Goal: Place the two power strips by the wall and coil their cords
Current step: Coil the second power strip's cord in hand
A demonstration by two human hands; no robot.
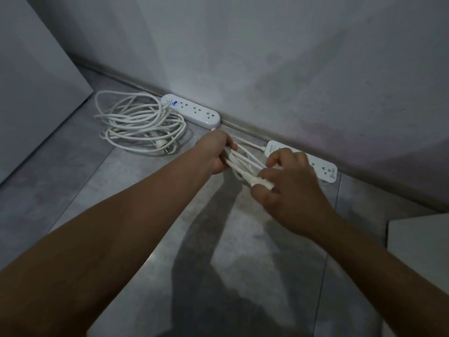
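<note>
Along base of wall [267, 57], on grey floor [150, 215], both strips lie flat. First power strip [192, 110] far left, its coiled cord [138, 122] heaped just beside. Second power strip [325, 170] at right, partly behind my right hand [286, 188]. Loose cord [243, 161] stretched in several loops between hands. My left hand [217, 152] closed round loop ends; right pinches plug [261, 183]. Cord looks light, soft, springy, likely slippery; best held at bunched turns, not plug.
</note>
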